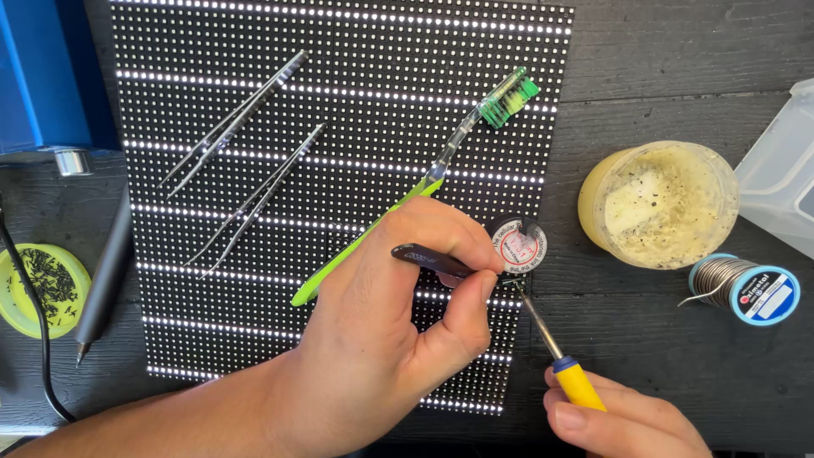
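1. the left hand is pinched together on a pair of dark tweezers, thumb and forefinger clamped near the tips, which point toward a small round reel with a white and red label lying at the right edge of the led panel.
2. the right hand is closed around the yellow handle of a soldering iron; its thin metal shaft slants up and left, and the tip sits just below the reel, close beside the tweezer tips (whether it touches the panel cannot be told).
3. the panel, a dark board of tiny dots with bright lit rows, lies flat on the black table. it looks stiff but fragile on its face, so it is best held by its edges.
4. the tweezers look light, springy and slippery in their smooth finish; a grip on the middle of the blades gives control. the iron is judged hot along the metal, so only the yellow handle is safe to hold.
5. on the panel lie two more silver tweezers and a green toothbrush, its head up at the right.
6. right of the panel stand an open yellowish tub of paste and a spool of solder wire; a small green dish of dark bits sits at far left.
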